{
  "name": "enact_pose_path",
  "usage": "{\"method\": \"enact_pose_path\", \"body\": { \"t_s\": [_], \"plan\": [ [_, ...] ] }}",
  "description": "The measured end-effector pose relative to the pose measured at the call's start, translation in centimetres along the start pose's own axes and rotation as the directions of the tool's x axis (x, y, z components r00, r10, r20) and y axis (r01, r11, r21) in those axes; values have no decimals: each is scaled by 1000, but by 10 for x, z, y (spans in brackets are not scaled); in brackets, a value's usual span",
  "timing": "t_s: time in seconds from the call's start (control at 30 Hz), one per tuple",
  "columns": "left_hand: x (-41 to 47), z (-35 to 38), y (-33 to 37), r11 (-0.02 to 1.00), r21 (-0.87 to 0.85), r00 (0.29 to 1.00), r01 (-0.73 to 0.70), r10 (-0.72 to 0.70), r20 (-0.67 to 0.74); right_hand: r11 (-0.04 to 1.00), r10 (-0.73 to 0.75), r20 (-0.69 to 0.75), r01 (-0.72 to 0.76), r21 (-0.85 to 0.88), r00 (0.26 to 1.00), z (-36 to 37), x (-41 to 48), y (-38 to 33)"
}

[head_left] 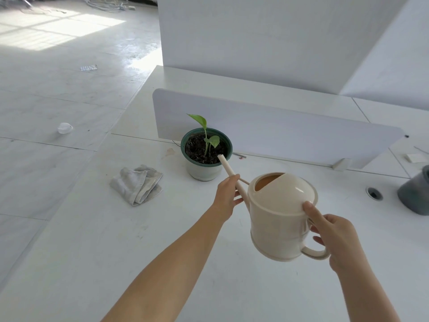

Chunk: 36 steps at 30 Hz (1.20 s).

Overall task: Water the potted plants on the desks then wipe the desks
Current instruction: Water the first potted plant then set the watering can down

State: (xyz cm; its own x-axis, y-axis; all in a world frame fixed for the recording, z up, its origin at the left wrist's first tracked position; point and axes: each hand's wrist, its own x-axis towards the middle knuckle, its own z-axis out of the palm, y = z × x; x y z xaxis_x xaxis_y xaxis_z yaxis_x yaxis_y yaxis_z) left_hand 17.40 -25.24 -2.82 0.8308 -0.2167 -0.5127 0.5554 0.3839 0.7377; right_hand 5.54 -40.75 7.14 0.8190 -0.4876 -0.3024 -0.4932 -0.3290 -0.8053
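A cream watering can (279,219) hangs tilted above the white desk (116,252). My right hand (334,238) grips its handle, thumb on the lid. My left hand (226,197) is closed around the long spout, whose tip rests over the dark soil of a potted plant (206,152). The pot has a green rim, a white base and a small seedling with a few green leaves. A crumpled grey cloth (137,184) lies on the desk left of the pot.
A low white divider panel (290,129) runs behind the pot. A dark grey pot (415,194) stands at the right edge beside a round cable hole (374,193). The desk's left edge drops to a tiled floor with a small white object (65,128).
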Motion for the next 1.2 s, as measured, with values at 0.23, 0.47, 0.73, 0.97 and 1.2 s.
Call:
{"method": "enact_pose_path", "body": {
  "t_s": [0.23, 0.47, 0.73, 0.97, 1.2],
  "plan": [
    [-7, -15, 7, 998, -43, 998, -47, 45, -47, 998, 22, 36, -24, 50, 999, 10, -6, -8],
    [-7, -20, 17, 995, -11, 992, -95, 94, -83, 997, 16, 45, -19, 80, 999, 19, -9, -11],
    [-14, -8, -6, 999, 5, 998, -45, 45, -50, 989, 92, 29, -95, 115, 995, 2, -12, 12],
    [-23, 9, -21, 996, 82, 1000, -26, 27, -8, 958, 152, -31, -140, 251, 988, -5, -16, 50],
    [-33, 6, -28, 990, 128, 997, -53, 59, -40, 922, 194, -73, -156, 354, 978, 5, -7, 79]
  ]
}}
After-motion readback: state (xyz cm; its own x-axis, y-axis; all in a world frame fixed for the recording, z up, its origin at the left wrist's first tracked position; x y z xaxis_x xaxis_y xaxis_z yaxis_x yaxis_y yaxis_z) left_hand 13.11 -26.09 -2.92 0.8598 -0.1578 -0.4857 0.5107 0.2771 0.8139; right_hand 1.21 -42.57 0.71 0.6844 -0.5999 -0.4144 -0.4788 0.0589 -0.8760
